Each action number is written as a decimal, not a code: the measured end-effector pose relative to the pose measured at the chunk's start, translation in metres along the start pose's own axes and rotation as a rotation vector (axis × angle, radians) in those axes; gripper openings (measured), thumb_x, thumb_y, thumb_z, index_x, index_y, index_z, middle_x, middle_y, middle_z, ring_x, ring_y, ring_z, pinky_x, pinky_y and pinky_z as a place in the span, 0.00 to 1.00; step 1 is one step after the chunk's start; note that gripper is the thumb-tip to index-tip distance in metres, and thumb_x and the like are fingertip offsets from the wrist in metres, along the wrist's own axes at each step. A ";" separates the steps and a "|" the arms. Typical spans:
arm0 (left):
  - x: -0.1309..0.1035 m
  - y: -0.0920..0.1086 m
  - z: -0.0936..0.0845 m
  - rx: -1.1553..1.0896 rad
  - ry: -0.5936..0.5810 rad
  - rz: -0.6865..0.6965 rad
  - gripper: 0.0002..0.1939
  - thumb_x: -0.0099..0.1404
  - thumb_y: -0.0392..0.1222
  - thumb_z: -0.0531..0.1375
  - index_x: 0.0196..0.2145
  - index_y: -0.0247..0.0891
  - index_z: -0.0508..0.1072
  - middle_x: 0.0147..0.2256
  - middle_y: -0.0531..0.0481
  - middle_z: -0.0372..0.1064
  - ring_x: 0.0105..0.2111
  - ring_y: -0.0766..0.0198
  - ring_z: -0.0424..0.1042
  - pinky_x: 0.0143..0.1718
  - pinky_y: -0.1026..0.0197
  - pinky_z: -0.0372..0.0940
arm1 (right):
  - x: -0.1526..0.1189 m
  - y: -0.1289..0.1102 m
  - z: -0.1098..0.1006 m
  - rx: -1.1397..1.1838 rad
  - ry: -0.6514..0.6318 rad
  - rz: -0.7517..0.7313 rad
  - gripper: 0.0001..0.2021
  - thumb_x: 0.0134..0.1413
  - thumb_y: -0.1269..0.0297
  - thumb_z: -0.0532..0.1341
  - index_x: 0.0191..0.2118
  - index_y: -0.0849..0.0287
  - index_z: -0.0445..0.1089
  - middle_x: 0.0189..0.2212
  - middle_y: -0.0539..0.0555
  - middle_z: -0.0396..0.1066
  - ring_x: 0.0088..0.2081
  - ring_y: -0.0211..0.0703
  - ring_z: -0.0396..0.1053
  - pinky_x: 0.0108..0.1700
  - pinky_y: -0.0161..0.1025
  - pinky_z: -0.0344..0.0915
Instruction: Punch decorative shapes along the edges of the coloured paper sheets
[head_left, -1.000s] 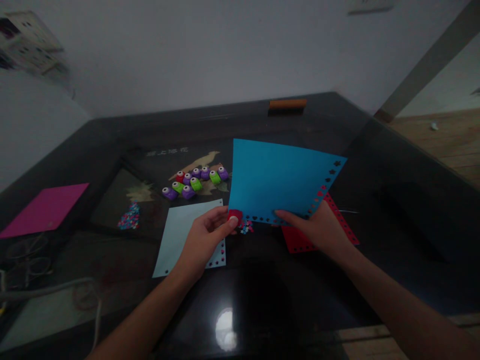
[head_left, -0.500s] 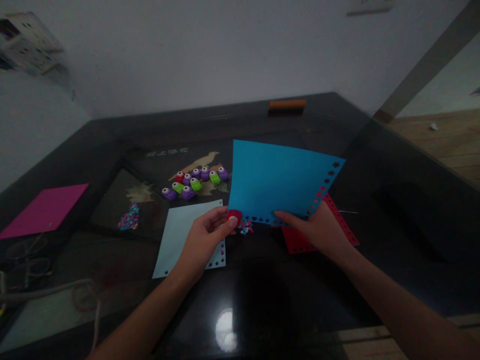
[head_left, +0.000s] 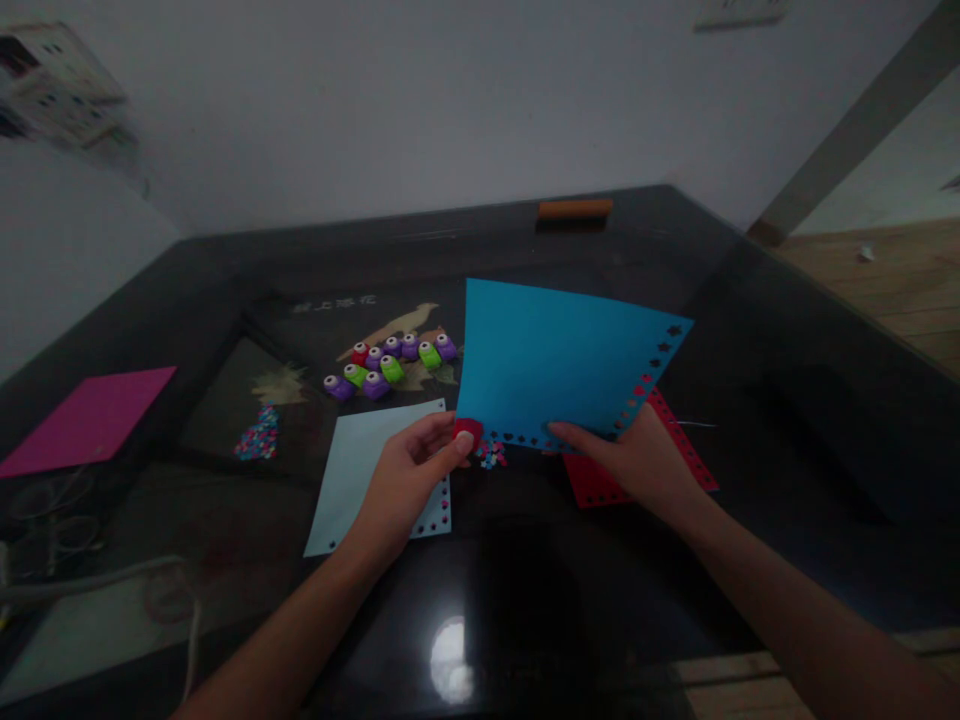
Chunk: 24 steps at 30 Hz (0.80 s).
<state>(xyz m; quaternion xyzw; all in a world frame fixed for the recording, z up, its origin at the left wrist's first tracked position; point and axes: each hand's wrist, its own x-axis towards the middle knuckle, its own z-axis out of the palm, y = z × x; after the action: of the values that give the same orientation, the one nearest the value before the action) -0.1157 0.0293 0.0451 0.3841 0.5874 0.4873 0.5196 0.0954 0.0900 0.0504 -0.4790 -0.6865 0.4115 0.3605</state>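
Note:
A blue sheet of paper point(head_left: 562, 350) with shapes punched along its right and lower edges is held up above the table. My right hand point(head_left: 626, 455) grips its lower right part, thumb on the front face and fingers behind. At the lower left corner, my left hand point(head_left: 420, 465) is closed around a red craft punch point(head_left: 467, 432), its thumb pressing on the top. The paper's corner reaches into the punch. Small punched-out bits point(head_left: 491, 455) lie just beneath that corner. A pale blue sheet point(head_left: 352, 460) lies partly under my left hand, and a red punched sheet point(head_left: 596, 483) under my right.
Several purple, green and red craft punches point(head_left: 390, 368) stand in a group behind the pale sheet. A pile of colored paper bits point(head_left: 259, 435) and a magenta sheet point(head_left: 90, 420) lie to the left. A white cable point(head_left: 112, 577) crosses the near left; an orange roll point(head_left: 574, 209) is at the back.
Almost nothing differs. Both hands, the blue sheet and the red punch keep nearly the same place, with only a very slight shift.

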 end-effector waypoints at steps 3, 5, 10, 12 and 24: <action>-0.001 0.001 0.001 0.005 0.005 -0.008 0.15 0.54 0.46 0.65 0.38 0.36 0.74 0.37 0.46 0.77 0.36 0.59 0.75 0.36 0.61 0.68 | 0.000 0.000 0.000 0.005 0.004 0.000 0.10 0.46 0.61 0.65 0.36 0.57 0.73 0.36 0.56 0.77 0.39 0.50 0.74 0.41 0.46 0.72; -0.001 0.001 0.001 0.012 0.005 -0.008 0.15 0.54 0.46 0.65 0.38 0.36 0.74 0.38 0.46 0.77 0.36 0.59 0.75 0.36 0.60 0.69 | -0.001 0.000 0.000 0.005 0.007 0.002 0.10 0.46 0.61 0.65 0.36 0.57 0.73 0.35 0.56 0.77 0.39 0.50 0.75 0.41 0.46 0.72; -0.001 0.000 0.000 0.027 0.012 0.000 0.16 0.54 0.47 0.65 0.38 0.36 0.74 0.38 0.46 0.77 0.36 0.58 0.75 0.36 0.59 0.69 | -0.001 0.001 0.000 0.008 0.007 0.000 0.07 0.46 0.61 0.65 0.33 0.57 0.74 0.33 0.55 0.77 0.38 0.50 0.75 0.38 0.44 0.73; 0.000 -0.001 0.000 0.034 0.015 -0.002 0.16 0.53 0.47 0.65 0.39 0.36 0.74 0.37 0.46 0.77 0.35 0.59 0.75 0.36 0.59 0.69 | -0.001 0.000 0.000 0.001 0.006 0.002 0.07 0.46 0.61 0.65 0.33 0.56 0.74 0.33 0.55 0.77 0.38 0.49 0.75 0.37 0.44 0.73; 0.001 -0.002 0.000 -0.009 0.005 -0.002 0.16 0.53 0.47 0.66 0.38 0.36 0.74 0.38 0.46 0.77 0.39 0.58 0.75 0.41 0.58 0.68 | -0.001 -0.001 0.000 0.004 0.011 -0.002 0.09 0.45 0.61 0.65 0.33 0.58 0.74 0.33 0.55 0.77 0.39 0.52 0.74 0.39 0.45 0.73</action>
<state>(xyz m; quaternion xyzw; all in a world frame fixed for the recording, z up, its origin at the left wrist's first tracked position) -0.1158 0.0294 0.0429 0.3800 0.5870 0.4902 0.5204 0.0952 0.0888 0.0512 -0.4798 -0.6843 0.4099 0.3654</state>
